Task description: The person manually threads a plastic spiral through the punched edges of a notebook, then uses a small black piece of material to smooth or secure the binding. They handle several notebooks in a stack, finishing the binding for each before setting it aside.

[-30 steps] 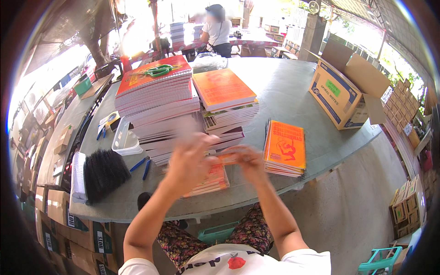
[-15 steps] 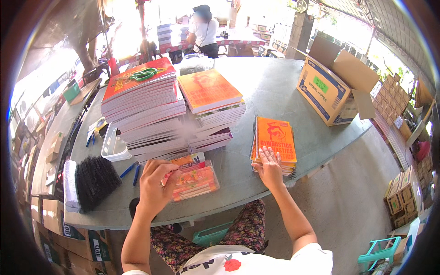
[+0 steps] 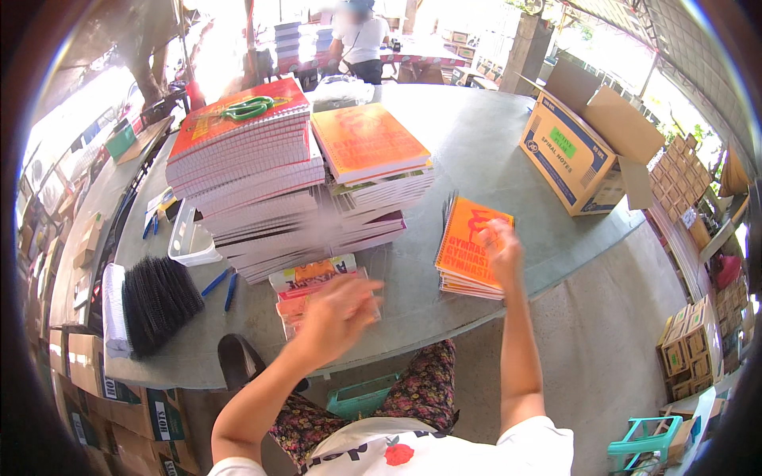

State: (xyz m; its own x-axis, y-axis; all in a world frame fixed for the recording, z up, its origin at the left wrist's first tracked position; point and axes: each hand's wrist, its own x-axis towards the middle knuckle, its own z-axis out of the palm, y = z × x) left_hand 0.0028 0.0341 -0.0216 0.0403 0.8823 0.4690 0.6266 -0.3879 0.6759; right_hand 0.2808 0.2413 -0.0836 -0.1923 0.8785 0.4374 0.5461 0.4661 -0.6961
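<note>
Over the packet of small orange booklets (image 3: pixel 290 311) in clear wrap hovers my left hand (image 3: pixel 332 316). Its fingers point right, loosely apart and blurred, with nothing seen in them. A colourful printed cover (image 3: pixel 316 272) shows just behind that hand. My right hand (image 3: pixel 505 255) is at the right side of a short stack of orange spiral notebooks (image 3: pixel 467 246). Its fingers are bent, apart and slightly blurred; whether they touch the top cover I cannot tell. The stack has a gymnast figure on its top cover.
Tall notebook piles (image 3: pixel 252 163) stand behind my left hand, green scissors (image 3: pixel 248 108) on top. An orange-topped pile (image 3: pixel 371 143) adjoins them. Left lie blue pens (image 3: pixel 230 292), a white plastic tray (image 3: pixel 193 238) and black spiral coils (image 3: pixel 161 308). An open carton (image 3: pixel 568 155) sits far right. Another person (image 3: pixel 361 44) stands beyond.
My left hand has moved right across the packet. My right hand has lifted from lying flat on the notebooks and shifted to their right side. The notebook stack sits slightly turned.
</note>
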